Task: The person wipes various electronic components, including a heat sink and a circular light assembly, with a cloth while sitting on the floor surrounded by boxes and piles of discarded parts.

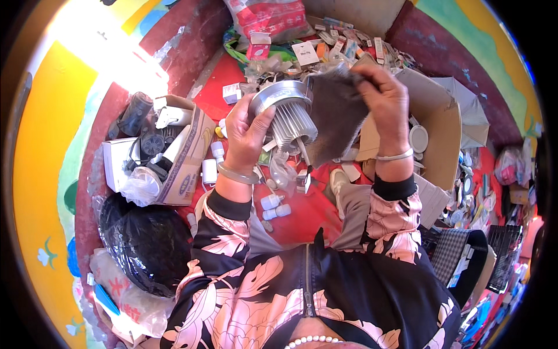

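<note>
In front of my chest, my left hand [244, 136] grips a silvery metal downlight [295, 125] by its round rim. Its ribbed heat sink is tilted toward me, and a short pale cable with a dark end hangs from it. My right hand [385, 96] pinches the upper corner of a dark grey cloth [337, 113]. The cloth hangs down beside and behind the downlight; whether the two touch, I cannot tell. Below them, several white bulbs [271, 202] lie on red fabric [299, 224] between my legs.
At left stands a carton [195, 154] of dark and white electrical parts, with a black plastic bag [142, 244] nearer me. An open cardboard box [447, 125] holding round white pieces stands at right. Small packages [305, 53] are heaped at the back under a red-and-white bag [270, 20].
</note>
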Demonstrator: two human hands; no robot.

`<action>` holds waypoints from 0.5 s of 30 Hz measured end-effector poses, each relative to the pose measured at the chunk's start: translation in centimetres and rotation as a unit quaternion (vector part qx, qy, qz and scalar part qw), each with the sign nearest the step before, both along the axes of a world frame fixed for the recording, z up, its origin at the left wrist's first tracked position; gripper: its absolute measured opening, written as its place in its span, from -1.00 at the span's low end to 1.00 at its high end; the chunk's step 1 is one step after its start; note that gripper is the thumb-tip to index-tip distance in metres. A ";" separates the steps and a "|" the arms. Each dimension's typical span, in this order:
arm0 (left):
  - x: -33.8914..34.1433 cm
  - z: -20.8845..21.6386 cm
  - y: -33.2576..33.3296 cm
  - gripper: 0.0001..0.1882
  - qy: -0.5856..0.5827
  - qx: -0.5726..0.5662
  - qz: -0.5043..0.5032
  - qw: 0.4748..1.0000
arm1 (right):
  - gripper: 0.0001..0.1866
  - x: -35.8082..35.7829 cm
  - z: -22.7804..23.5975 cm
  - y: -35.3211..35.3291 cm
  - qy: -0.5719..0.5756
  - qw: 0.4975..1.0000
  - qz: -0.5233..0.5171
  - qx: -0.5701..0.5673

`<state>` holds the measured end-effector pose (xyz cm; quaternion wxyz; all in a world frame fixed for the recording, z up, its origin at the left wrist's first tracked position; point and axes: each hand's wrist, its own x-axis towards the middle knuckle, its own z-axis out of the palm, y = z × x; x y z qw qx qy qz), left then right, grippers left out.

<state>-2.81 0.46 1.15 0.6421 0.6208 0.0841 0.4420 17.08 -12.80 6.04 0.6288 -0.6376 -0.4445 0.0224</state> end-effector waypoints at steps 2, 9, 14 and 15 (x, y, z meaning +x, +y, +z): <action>0.3 0.0 -0.1 -0.75 -0.038 -0.062 -0.015 0.997 | -0.84 0.8 0.4 -0.6 0.241 0.962 0.086 0.098; -0.2 0.5 0.5 -0.69 -0.116 -0.183 -0.071 0.974 | -0.77 1.0 -0.5 -0.4 0.375 0.905 0.189 0.068; 0.0 0.9 0.3 -0.65 -0.133 -0.237 -0.106 0.957 | -0.79 -2.9 0.4 0.3 0.299 0.924 0.231 -0.062; 0.0 1.2 0.1 -0.63 -0.115 -0.226 -0.100 0.962 | -0.81 -4.0 0.8 0.7 0.265 0.940 0.211 -0.039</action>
